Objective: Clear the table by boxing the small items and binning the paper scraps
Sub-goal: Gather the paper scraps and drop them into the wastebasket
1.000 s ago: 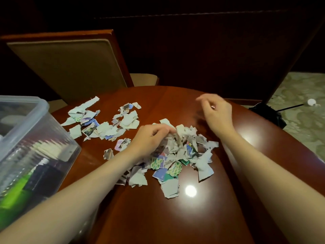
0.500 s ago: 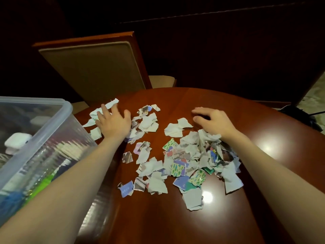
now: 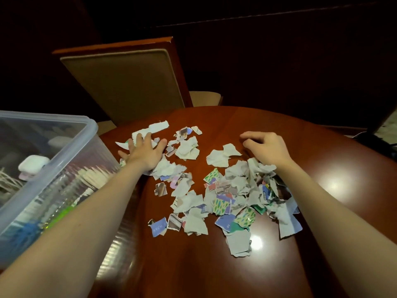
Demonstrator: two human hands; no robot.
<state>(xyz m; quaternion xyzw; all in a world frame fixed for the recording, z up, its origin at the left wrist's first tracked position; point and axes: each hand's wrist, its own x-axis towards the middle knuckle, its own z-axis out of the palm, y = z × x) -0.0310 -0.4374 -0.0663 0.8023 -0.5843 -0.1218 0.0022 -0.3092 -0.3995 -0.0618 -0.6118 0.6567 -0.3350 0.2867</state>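
Head: scraps [image 3: 222, 202] under left grip [image 3: 146, 153]

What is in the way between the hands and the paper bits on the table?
Nothing visible. The left hand lies flat on the far scraps, and the right hand touches the edge of the big pile. No bin shows in this view, so the way there cannot be judged.

bench [image 3: 279, 265]: polished wood, glossy, lamp glare reflected | paper scraps [image 3: 234, 190]: matt paper, edges torn rough, some printed | box [image 3: 64, 179] left of left grip [image 3: 144, 153]: clear plastic, smooth rim | chair [image 3: 129, 82]: wood frame, matt padded back
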